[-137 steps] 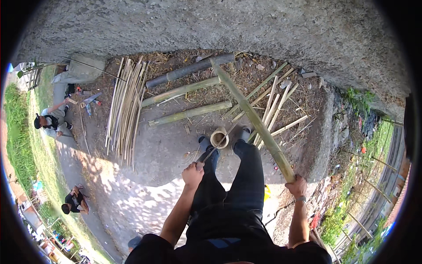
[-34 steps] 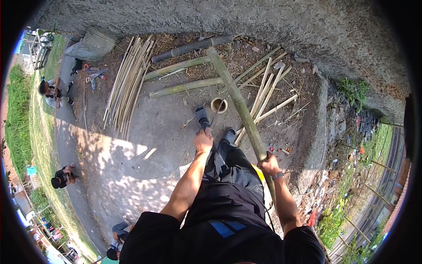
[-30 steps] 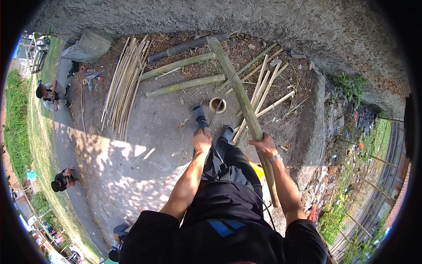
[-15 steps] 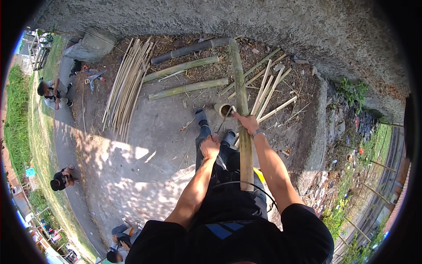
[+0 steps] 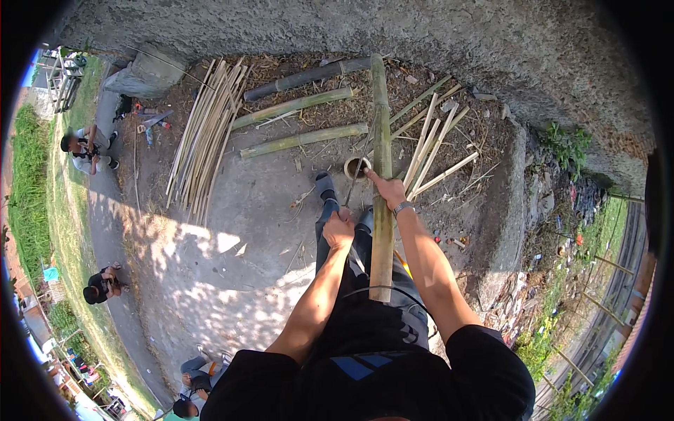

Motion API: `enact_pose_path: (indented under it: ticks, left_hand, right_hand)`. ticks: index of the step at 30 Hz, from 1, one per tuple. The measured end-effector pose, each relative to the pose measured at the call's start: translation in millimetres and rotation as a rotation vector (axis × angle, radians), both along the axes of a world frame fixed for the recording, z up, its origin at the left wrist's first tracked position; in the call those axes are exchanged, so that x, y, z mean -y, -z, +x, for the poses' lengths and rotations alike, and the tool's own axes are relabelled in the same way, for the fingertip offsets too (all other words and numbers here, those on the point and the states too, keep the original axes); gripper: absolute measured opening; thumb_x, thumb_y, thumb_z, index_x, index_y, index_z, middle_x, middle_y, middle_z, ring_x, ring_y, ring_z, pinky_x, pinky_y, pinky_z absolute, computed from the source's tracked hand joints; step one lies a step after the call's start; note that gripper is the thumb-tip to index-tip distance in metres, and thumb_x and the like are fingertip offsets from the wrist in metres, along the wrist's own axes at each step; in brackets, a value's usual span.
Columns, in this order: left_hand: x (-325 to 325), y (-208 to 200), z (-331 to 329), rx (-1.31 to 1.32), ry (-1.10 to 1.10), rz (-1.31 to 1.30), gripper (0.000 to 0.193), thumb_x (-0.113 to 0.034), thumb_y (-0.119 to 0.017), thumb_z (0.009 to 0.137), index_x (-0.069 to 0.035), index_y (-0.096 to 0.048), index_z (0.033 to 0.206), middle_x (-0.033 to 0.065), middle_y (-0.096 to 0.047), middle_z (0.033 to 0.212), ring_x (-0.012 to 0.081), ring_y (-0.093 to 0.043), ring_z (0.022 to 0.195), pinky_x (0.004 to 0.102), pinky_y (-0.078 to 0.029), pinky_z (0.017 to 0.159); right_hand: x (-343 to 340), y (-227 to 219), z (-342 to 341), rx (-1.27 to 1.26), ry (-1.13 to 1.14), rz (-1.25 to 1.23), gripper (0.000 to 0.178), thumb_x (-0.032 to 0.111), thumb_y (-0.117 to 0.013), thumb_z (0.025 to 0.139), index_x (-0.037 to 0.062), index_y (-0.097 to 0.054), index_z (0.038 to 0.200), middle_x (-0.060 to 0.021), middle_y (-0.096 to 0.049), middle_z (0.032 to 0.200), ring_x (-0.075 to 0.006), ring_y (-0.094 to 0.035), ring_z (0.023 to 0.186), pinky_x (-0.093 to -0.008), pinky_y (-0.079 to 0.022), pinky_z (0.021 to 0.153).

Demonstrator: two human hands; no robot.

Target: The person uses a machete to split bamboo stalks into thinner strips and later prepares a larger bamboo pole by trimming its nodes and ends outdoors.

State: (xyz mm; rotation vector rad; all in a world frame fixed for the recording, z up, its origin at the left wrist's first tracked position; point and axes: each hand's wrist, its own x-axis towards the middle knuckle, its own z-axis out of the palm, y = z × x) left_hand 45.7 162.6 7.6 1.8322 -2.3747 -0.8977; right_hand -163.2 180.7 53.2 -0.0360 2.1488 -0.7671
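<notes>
A long greenish bamboo pole (image 5: 381, 140) runs from near the wall back to my lap. My right hand (image 5: 390, 192), with a watch at its wrist, is wrapped around the pole's middle. My left hand (image 5: 338, 229) is closed on the handle of a long-bladed knife, whose thin dark blade (image 5: 357, 170) slants up toward the pole's left side. A short hollow bamboo piece (image 5: 349, 163) with a round open end stands behind the blade, partly hidden. My legs reach out on the ground below the pole.
Split bamboo strips (image 5: 203, 133) lie in a pile at the left, with shorter strips (image 5: 430, 149) right of the pole. Several bamboo lengths (image 5: 302, 139) lie toward the rough wall (image 5: 302, 28). People sit at the left, one (image 5: 91, 149) farther off. A saw (image 5: 156, 119) lies near them.
The pole's near end has swung left, and my right hand has shifted slightly left with it. My left hand and the knife have moved a little forward.
</notes>
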Motion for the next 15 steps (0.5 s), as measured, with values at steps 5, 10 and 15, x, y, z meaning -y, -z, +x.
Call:
enact_pose_path:
  ticks: [5, 10, 15]
  left_hand:
    - [8, 0, 0, 0.010, -0.038, -0.023, 0.037, -0.031, -0.074, 0.082, -0.001, -0.064, 0.102, 0.0231, -0.072, 0.092, 0.0431, -0.071, 0.085, 0.0528, -0.057, 0.076]
    - [1, -3, -14, 0.007, -0.078, 0.008, 0.041, -0.033, -0.073, 0.083, -0.001, -0.062, 0.105, 0.0228, -0.072, 0.094, 0.0427, -0.071, 0.086, 0.0532, -0.057, 0.075]
    - [5, 3, -8, 0.017, -0.073, 0.005, 0.043, -0.034, -0.073, 0.083, -0.001, -0.061, 0.107, 0.0228, -0.072, 0.095, 0.0424, -0.071, 0.086, 0.0533, -0.057, 0.075]
  right_hand:
    - [10, 6, 4, 0.046, 0.043, -0.031, 0.101, 0.073, -0.085, 0.064, -0.0182, -0.070, 0.104, -0.0196, -0.073, 0.097, -0.0249, -0.070, 0.092, -0.0402, -0.055, 0.078]
    - [13, 21, 4, 0.082, 0.168, -0.056, 0.102, 0.076, -0.084, 0.061, -0.0138, -0.072, 0.109, -0.0211, -0.073, 0.108, -0.0272, -0.071, 0.103, -0.0382, -0.054, 0.087]
    - [18, 17, 15, 0.123, 0.212, -0.086, 0.101, 0.074, -0.085, 0.061, -0.0123, -0.072, 0.111, -0.0198, -0.073, 0.108, -0.0261, -0.071, 0.101, -0.0372, -0.054, 0.087]
